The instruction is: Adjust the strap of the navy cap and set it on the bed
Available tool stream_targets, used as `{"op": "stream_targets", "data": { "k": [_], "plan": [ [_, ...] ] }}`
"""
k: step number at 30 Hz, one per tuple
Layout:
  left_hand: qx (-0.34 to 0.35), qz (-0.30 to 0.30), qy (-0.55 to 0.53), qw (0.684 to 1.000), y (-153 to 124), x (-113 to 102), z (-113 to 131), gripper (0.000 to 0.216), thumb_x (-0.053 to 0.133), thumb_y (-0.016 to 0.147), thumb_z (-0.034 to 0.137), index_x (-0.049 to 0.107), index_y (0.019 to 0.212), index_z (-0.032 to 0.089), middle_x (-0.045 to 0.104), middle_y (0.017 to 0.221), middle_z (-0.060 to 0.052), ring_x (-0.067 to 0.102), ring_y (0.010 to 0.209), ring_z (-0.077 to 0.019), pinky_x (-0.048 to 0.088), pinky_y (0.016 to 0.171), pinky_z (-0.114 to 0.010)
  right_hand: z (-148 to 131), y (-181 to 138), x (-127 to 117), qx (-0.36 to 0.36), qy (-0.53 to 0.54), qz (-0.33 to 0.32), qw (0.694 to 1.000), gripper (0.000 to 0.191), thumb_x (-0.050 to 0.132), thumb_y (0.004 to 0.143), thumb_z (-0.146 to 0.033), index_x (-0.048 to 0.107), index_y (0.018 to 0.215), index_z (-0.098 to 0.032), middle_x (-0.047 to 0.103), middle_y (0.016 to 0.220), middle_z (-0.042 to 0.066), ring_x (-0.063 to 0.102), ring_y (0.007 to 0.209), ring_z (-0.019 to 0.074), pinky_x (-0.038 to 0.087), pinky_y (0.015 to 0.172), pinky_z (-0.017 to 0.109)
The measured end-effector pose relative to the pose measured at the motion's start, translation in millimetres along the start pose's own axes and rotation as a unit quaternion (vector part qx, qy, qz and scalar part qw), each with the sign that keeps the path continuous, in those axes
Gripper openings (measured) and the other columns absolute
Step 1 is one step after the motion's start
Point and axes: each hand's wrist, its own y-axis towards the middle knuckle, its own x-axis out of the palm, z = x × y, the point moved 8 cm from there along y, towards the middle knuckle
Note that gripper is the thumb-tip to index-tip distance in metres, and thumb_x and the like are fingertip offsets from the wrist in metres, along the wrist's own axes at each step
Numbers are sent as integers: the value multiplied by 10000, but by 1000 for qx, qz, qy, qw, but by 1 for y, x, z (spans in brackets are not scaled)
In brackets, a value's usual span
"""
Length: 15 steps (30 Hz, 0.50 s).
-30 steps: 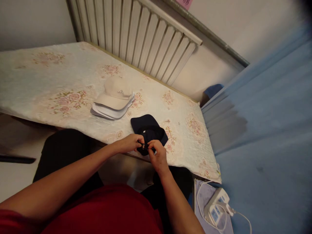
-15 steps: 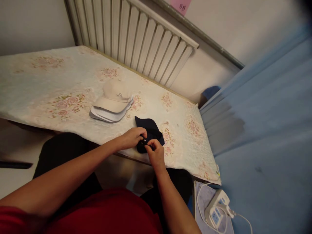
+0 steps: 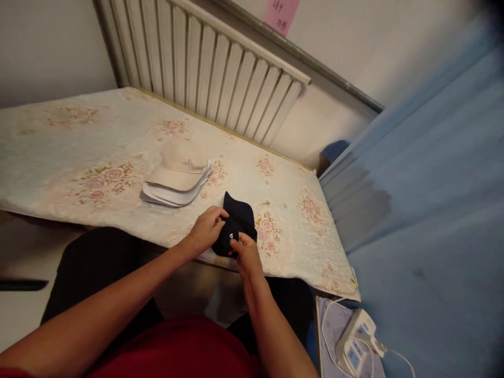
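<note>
A black baseball cap (image 3: 241,216) lies at the near edge of the bed, its brim pointing away and its back toward me. My left hand (image 3: 207,228) pinches the cap's left side with thumb and fingers. My right hand (image 3: 246,250) is closed on the cap's near right part, beside a small shiny metal buckle (image 3: 231,236). Fingers hide part of the strap there. To the left sits a stack of caps, a beige baseball cap (image 3: 181,164) with a small logo on top and white brims (image 3: 173,197) beneath it.
The bed's flowered cover (image 3: 102,181) spreads under the caps. A white radiator (image 3: 205,68) stands behind it along the wall. A blue curtain (image 3: 425,220) hangs at right. A power strip (image 3: 354,349) with white cables rests on a small stand at lower right.
My left hand has moved off the buckle toward the cap's left side. The right hand has shifted slightly down, leaving the buckle more exposed. The whole view has tilted a little.
</note>
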Motion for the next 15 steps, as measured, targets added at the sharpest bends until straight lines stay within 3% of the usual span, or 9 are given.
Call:
{"op": "stream_targets", "data": {
  "k": [2,7,15],
  "plan": [
    [-59,53,-3,997,-9,-8,-13,180,445,749,178,583,865,169,567,771,-19,520,673,-162,431,673,-295,0,0,1,-1,54,15,998,136,683,592,-217,671,718,-168,544,554,-51,422,484,74,361,454,194],
    [-134,2,-60,989,-25,0,-37,165,454,757,259,582,836,191,532,607,25,516,596,-164,411,604,-278,-32,19,5,-4,128,2,992,150,710,595,-196,643,726,-169,567,576,-50,461,476,73,392,445,190],
    [-170,-13,-112,979,-27,-4,-56,161,479,762,325,561,818,199,561,677,27,560,602,-155,425,616,-280,-186,102,-21,-110,186,94,972,91,550,742,-98,575,776,-179,609,616,-49,562,549,92,465,547,212]
  ]
}}
